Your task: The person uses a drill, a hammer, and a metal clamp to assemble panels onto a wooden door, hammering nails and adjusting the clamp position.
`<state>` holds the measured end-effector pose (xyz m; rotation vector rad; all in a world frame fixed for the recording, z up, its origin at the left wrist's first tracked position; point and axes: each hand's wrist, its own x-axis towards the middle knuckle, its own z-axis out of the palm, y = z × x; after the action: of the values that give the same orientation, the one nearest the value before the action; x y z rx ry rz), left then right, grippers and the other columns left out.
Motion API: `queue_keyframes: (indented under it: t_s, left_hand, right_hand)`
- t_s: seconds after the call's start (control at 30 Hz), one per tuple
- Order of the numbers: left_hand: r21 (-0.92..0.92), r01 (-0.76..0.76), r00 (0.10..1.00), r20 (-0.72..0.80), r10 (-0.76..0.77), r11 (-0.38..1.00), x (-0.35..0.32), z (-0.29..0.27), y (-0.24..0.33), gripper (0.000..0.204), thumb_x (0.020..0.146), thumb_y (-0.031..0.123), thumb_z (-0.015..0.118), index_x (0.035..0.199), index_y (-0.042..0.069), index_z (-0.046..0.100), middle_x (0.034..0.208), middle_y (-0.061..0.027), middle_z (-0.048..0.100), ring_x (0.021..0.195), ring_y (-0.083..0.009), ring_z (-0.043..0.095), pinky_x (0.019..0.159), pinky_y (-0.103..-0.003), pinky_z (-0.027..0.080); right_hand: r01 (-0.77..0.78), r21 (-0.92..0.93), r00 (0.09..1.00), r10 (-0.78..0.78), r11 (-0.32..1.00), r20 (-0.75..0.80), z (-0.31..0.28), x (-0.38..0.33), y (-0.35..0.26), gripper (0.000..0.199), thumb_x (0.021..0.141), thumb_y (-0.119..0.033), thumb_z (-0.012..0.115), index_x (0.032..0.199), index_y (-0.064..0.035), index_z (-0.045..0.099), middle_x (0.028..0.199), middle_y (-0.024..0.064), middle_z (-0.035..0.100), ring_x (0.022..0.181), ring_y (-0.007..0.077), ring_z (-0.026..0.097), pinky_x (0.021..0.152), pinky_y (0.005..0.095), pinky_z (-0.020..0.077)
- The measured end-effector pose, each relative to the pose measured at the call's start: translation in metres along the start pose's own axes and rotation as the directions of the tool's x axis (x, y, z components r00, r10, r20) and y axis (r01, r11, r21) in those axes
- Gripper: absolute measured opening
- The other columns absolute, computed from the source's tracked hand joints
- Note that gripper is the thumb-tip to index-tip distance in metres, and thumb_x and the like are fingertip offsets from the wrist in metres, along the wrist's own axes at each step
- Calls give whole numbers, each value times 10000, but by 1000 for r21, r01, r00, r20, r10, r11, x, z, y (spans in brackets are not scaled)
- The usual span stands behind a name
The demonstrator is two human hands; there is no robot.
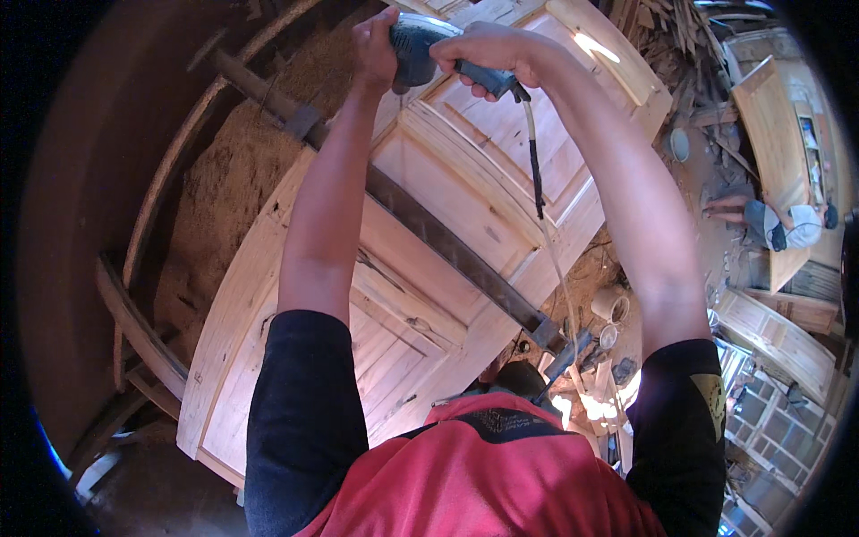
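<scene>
**A:** so what's the big thing here?

**B:** a pale wooden panelled door (pixel 447 206) lying flat, runs from the near-left corner up to the far-right one. A dark metal bar clamp (pixel 429 228) crosses it diagonally, edge to edge. Heap of sawdust (pixel 242 161) just past its left edge.

**A:** and the tool?

**B:** grey-blue power sander (pixel 413 49), sitting on the door near its far edge. Its cord (pixel 537 170) hangs down across the door's right side.

**A:** hands?

**B:** left hand (pixel 374 46) is wrapped on the sander's front, fingers curled around it. Right hand (pixel 488 55) is clamped on the rear handle, fingers together.

**A:** anything else around?

**B:** another person (pixel 787 224) is off to the right, well apart from the door, by another wooden panel (pixel 774 134).
</scene>
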<state>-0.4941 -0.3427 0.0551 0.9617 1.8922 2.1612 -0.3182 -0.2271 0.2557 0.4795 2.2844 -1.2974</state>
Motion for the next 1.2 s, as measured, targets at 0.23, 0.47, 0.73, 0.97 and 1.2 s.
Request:
queue_keyframes:
  t_s: [0.23,0.47,0.73,0.97,1.2]
  left_hand:
    - [-261,25,977,-197,-78,965,-19,34,42,348,897,369,559,787,44,614,750,14,546,712,-121,505,687,-315,435]
    - [-54,-10,968,-250,-4,999,-35,35,43,394,943,321,495,768,-8,620,723,18,562,691,-107,504,660,-294,429]
    - [565,178,954,-300,-1,805,-224,74,44,501,989,364,480,1304,-26,483,1336,-245,490,1280,-453,413,1074,-484,327]
    - [844,50,999,-31,-44,534,-312,97,60,372,890,299,568,1208,106,551,1340,-105,515,1363,-333,377,1116,-542,248]
    - [855,71,996,-29,-90,514,-315,95,58,229,874,247,559,1059,137,638,1279,-77,574,1380,-314,363,1133,-527,223]
  right_hand:
    - [3,-9,1000,-3,1000,-1,-1,6,14,287,810,-390,631,770,-108,596,642,9,536,497,106,543,428,245,443]
    - [-7,49,1000,6,999,24,3,23,33,284,800,-364,656,745,-92,596,634,26,551,488,113,554,411,254,449]
    - [18,141,996,-30,990,84,5,38,61,272,803,-328,667,711,-81,594,639,28,554,497,121,551,410,263,429]
    - [10,122,999,-16,992,52,4,27,39,283,821,-341,676,745,-74,629,650,30,557,522,132,572,427,273,451]
    - [153,135,988,-149,979,-35,-34,-48,-3,274,832,-335,688,826,-63,653,650,20,564,513,97,570,439,231,453]
